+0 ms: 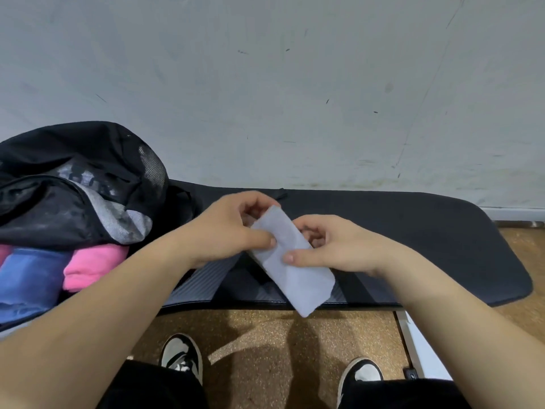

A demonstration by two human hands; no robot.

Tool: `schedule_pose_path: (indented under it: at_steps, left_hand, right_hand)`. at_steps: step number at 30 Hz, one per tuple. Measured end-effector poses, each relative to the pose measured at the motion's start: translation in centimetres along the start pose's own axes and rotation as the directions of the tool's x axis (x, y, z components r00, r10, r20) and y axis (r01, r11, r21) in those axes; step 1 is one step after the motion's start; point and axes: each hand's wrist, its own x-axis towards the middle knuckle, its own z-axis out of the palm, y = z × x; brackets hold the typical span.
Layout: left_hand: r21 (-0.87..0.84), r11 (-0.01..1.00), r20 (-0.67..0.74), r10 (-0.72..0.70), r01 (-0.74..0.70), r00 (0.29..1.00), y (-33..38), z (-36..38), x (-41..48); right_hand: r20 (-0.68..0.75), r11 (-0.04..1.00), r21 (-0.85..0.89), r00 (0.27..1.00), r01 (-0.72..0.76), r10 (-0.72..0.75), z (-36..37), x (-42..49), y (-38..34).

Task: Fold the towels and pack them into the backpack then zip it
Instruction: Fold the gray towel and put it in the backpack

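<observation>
A small pale lavender towel (298, 270), folded into a narrow strip, hangs in the air over the dark mat (427, 249). My left hand (233, 231) pinches its upper part, thumb on top. My right hand (333, 246) pinches its middle from the right, thumb on the cloth. At the left lies the black backpack (73, 184), its mouth open toward me. A folded blue towel (29, 278) and a folded pink towel (91, 270) show in the opening.
The mat lies along a pale grey wall (265, 84). Brown speckled floor (265, 335) runs in front of it, with my two black-and-white shoes (182, 358) at the bottom. A white strip (418, 349) crosses the floor at the right.
</observation>
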Motion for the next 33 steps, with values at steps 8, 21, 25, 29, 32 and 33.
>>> schedule_pose_path:
  at_steps: [8,21,25,29,32,33]
  left_hand:
    - [-0.547,0.827,0.043,-0.122,0.126,0.992,1.2,-1.7,-5.2]
    - [-0.529,0.843,-0.383,-0.337,0.095,0.860,-2.7,-11.5,-21.5]
    - [-0.434,0.889,-0.597,-0.403,0.143,0.694,-5.7,-15.1,-24.8]
    - [-0.373,0.892,-0.637,-0.447,0.256,0.628,-9.2,-17.4,-25.3]
    - [-0.309,0.898,-0.625,-0.441,0.314,0.644,-11.7,-17.5,-24.9]
    - [-0.302,0.898,-0.635,-0.441,0.321,0.635,-12.6,-17.5,-24.7]
  right_hand:
    - [-0.086,0.784,0.618,0.996,0.050,0.005,3.7,-1.5,-6.2]
    - [-0.342,0.984,0.131,0.937,0.123,-0.072,16.8,0.0,-18.4]
    - [-0.286,0.858,-0.340,0.827,0.385,-0.484,19.1,3.1,-20.9]
    - [0.012,0.638,-0.622,0.820,0.454,-0.572,21.9,7.4,-22.5]
    - [0.114,0.583,-0.718,0.890,0.380,-0.440,23.0,10.4,-22.9]
    - [0.111,0.580,-0.733,0.904,0.356,-0.413,22.9,11.5,-22.8]
